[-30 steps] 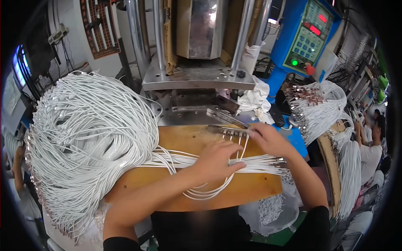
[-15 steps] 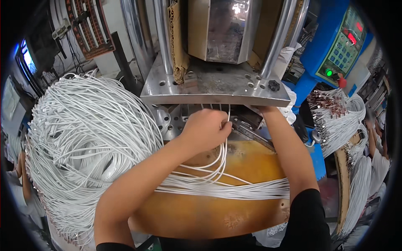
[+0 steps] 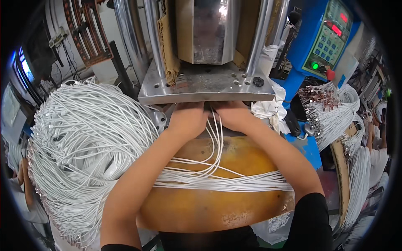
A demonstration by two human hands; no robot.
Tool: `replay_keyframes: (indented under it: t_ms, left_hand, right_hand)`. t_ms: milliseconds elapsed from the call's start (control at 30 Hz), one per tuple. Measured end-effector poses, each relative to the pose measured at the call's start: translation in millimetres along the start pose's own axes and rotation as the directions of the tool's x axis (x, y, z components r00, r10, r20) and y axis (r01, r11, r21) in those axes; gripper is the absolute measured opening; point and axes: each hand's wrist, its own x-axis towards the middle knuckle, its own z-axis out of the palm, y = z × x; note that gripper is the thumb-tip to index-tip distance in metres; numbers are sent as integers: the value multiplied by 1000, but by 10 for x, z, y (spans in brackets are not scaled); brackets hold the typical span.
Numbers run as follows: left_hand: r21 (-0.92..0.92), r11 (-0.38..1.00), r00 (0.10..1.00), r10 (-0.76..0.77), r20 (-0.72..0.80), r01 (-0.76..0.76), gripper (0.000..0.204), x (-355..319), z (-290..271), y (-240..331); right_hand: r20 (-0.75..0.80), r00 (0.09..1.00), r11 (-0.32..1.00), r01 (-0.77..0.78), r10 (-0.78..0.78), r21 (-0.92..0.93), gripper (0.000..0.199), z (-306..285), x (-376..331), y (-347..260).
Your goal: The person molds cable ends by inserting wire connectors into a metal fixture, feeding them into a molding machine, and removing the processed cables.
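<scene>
Both your hands are up under the steel plate of the press now. Your left hand sits just beside your right hand, knuckles toward you, and the fingers of both run out of sight beneath the plate's front edge, so I cannot tell how far they are curled or exactly what they pinch. A few white cables rise between the two hands and disappear under the plate with them, so it looks as if you are guiding the cable ends in there, one hand steadying from each side.

Behind your wrists, toward your body, those same cables bend down and join a flat band of white cable lying crosswise on the yellow-brown worktop. Laid across like that, the slack stays flat and out from under your forearms, and each strand can be drawn forward without snagging.

Off to the outside of your left hand, the big heap of white cables is piled near your elbow, probably so the supply is a short reach away. Out past your right hand, a separate bundle with metal-tipped ends hangs well apart from that heap, beside the blue control box. A white rag lies just beyond your right hand, near the plate's corner.
</scene>
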Motion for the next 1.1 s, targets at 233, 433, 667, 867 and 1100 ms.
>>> replay_keyframes:
  t_ms: [233, 433, 667, 867, 1100]
  left_hand:
    - [-42, 992, 990, -111, 82, 115, 39, 135, -223, 114]
    - [-240, 971, 980, 53, 193, -6, 53, -869, -1044, 705]
    - [10, 1000, 886, 16, 463, -23, 69, -2506, -1733, 606]
    - [117, 993, 883, -27, 469, -32, 67, -2530, -1612, 661]
    - [103, 995, 913, -34, 405, -9, 64, -2627, -1602, 709]
  right_hand:
    - [-74, 990, 979, 104, -118, -176, 37, -162, 146, -70]
    - [63, 997, 962, -56, 41, 266, 46, -940, -676, -701]
    - [332, 929, 948, -242, 164, 209, 72, -1463, -2455, -1379]
    - [378, 898, 970, -241, 227, -9, 77, -1358, -2469, -1428]
    - [372, 896, 965, -263, 243, 3, 74, -1400, -2536, -1443]
